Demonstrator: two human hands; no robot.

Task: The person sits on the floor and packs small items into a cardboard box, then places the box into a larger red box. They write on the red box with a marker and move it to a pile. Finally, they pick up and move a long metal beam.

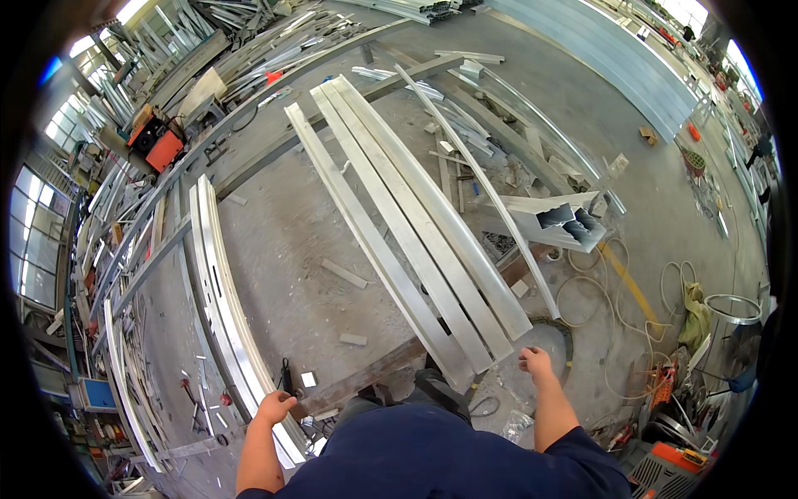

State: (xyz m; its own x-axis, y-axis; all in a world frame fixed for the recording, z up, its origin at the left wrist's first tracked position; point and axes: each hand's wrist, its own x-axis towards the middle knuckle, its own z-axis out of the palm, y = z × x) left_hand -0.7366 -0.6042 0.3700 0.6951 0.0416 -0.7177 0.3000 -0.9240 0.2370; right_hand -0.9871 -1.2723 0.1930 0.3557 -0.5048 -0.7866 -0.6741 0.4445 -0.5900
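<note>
Several long silver metal profiles (407, 208) lie side by side in front of me, raised above the floor on a steel frame. My right hand (536, 363) hangs just right of their near ends, fingers loosely bent and holding nothing; a gap shows between it and the metal. To my left, a second group of long slotted profiles (218, 291) runs away from me. Over its near end is my left hand (277, 406), thumb held apart and nothing visible in it. Whether it touches the metal I cannot tell.
A rusty steel beam (366, 378) crosses close before my legs. Right of the profiles lie a thin bar (486, 195), a hollow multi-channel section (559, 220) and a looping hose (611, 316). An orange machine (158, 141) and metal scrap stand at left. Large sheets (598, 54) lie far right.
</note>
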